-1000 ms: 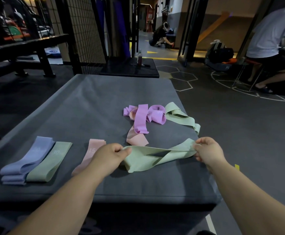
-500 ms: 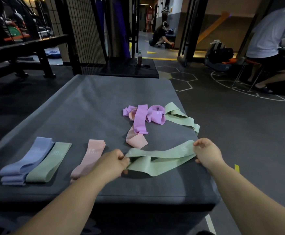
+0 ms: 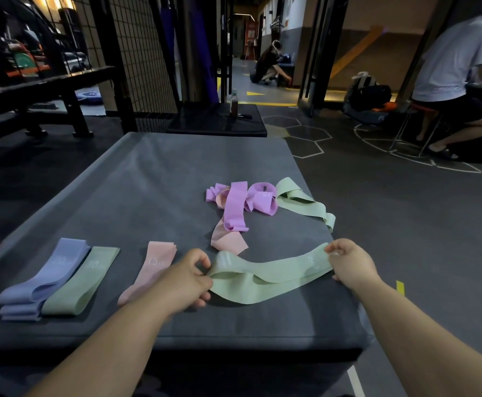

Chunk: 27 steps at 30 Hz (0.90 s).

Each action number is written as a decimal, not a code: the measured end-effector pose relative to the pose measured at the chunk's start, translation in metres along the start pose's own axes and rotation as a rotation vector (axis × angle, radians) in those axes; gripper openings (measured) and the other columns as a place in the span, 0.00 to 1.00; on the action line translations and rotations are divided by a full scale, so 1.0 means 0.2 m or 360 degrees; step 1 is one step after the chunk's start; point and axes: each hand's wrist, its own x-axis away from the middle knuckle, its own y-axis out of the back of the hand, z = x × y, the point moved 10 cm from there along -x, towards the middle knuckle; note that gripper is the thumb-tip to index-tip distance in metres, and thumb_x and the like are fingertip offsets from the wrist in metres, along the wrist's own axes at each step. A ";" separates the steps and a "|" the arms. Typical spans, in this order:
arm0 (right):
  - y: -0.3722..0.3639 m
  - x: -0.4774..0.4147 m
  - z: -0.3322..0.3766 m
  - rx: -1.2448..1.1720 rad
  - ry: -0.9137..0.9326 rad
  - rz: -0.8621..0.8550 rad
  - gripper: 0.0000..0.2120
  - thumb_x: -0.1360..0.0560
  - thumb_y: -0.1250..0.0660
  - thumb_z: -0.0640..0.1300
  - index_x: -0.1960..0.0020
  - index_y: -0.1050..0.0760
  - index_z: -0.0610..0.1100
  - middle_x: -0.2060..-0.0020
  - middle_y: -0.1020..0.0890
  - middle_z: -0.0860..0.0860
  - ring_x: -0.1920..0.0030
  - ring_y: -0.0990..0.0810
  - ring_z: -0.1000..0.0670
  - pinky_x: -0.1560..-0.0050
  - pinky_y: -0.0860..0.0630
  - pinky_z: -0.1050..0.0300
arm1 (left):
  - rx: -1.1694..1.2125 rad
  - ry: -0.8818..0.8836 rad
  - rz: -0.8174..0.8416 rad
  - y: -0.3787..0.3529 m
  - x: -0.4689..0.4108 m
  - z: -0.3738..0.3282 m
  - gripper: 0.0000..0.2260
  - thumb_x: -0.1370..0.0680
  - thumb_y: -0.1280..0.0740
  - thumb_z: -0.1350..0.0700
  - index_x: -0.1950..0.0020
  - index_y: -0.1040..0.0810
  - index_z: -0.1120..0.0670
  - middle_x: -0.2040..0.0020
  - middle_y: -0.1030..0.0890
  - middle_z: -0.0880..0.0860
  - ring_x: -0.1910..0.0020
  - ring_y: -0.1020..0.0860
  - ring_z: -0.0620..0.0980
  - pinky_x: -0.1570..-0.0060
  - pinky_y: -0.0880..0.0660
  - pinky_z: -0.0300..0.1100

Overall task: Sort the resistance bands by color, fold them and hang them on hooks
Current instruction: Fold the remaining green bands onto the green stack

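Change since the earlier frames: the held green band (image 3: 268,277) was twisted between the hands. It is now untwisted and lies flatter and lower, its two layers spread on the worktop (image 3: 153,179). Both hands have stayed at its ends.

Left hand (image 3: 186,279): fingers curled, thumb and fingers pinching the left end of the held green band, near the front edge of the worktop.

Right hand (image 3: 351,263): fingers curled round the right end of the same band, at the worktop's right edge. Pale printed figures show on the band just beside this hand.

Held green band: runs left to right between the two hands and sags in the middle, with its lower layer touching the worktop.

Sorted row, front left of the worktop:
- Folded lilac band (image 3: 50,276), farthest left.
- Folded green band (image 3: 82,282), touching the lilac one on its right side.
- Folded pink band (image 3: 151,270), set apart to the right, its near end hidden by the left forearm.

Unsorted heap, behind the held band:
- Purple bands (image 3: 236,204), tangled together.
- Loose pink band (image 3: 226,239), partly under the purple and trailing toward the front.
- Loose green band (image 3: 305,204), to the right, reaching the worktop's edge.

Surroundings: a bottle (image 3: 234,103) stands on a dark platform beyond the worktop. A seated person (image 3: 457,58) is at far right, and a crouching person (image 3: 268,64) is in the doorway.
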 end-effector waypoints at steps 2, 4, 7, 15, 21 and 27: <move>0.00 0.00 0.00 0.0008 -0.0014 0.0007 0.13 0.24 0.44 0.37 0.56 0.24 0.50 0.61 0.23 0.51 0.68 0.25 0.46 0.55 0.22 0.52 | 0.0103 0.0006 -0.0003 0.00 0.01 -0.02 0.09 0.24 0.39 0.65 0.50 0.28 0.51 0.61 0.23 0.56 0.69 0.23 0.51 0.67 0.26 0.41; 0.00 -0.01 0.00 0.0022 0.0011 0.0025 0.13 0.23 0.42 0.36 0.57 0.23 0.50 0.63 0.23 0.49 0.67 0.26 0.47 0.53 0.21 0.50 | 0.0204 0.0012 -0.0034 0.02 0.02 -0.03 0.10 0.23 0.40 0.65 0.49 0.27 0.52 0.61 0.23 0.56 0.71 0.24 0.49 0.65 0.26 0.41; 0.02 0.01 0.00 0.0025 0.0006 0.0018 0.12 0.23 0.42 0.39 0.57 0.22 0.49 0.64 0.22 0.48 0.67 0.25 0.46 0.55 0.21 0.49 | 0.0340 -0.0060 -0.0151 0.06 0.04 -0.05 0.11 0.23 0.41 0.68 0.51 0.24 0.53 0.60 0.26 0.55 0.69 0.24 0.48 0.59 0.22 0.45; 0.01 0.09 -0.02 -0.0140 -0.0066 0.0270 0.11 0.24 0.41 0.36 0.49 0.22 0.45 0.63 0.22 0.47 0.67 0.25 0.51 0.64 0.26 0.60 | 0.0181 -0.0128 -0.0068 0.07 0.06 -0.03 0.13 0.31 0.25 0.65 0.51 0.19 0.52 0.63 0.23 0.50 0.64 0.26 0.49 0.60 0.29 0.42; -0.01 0.14 -0.02 0.0113 0.0044 0.0441 0.18 0.27 0.38 0.31 0.43 0.24 0.49 0.58 0.19 0.45 0.61 0.22 0.49 0.53 0.23 0.56 | -0.0132 -0.0192 -0.0240 0.12 0.04 0.00 0.09 0.26 0.28 0.63 0.50 0.18 0.50 0.64 0.20 0.50 0.68 0.25 0.48 0.58 0.25 0.45; 0.00 0.13 -0.03 0.0135 0.0121 0.0413 0.14 0.25 0.35 0.34 0.44 0.22 0.48 0.58 0.17 0.47 0.62 0.22 0.49 0.56 0.22 0.57 | -0.0261 -0.0243 -0.0267 0.11 0.04 -0.01 0.07 0.24 0.29 0.57 0.47 0.17 0.50 0.62 0.20 0.50 0.67 0.26 0.45 0.62 0.29 0.37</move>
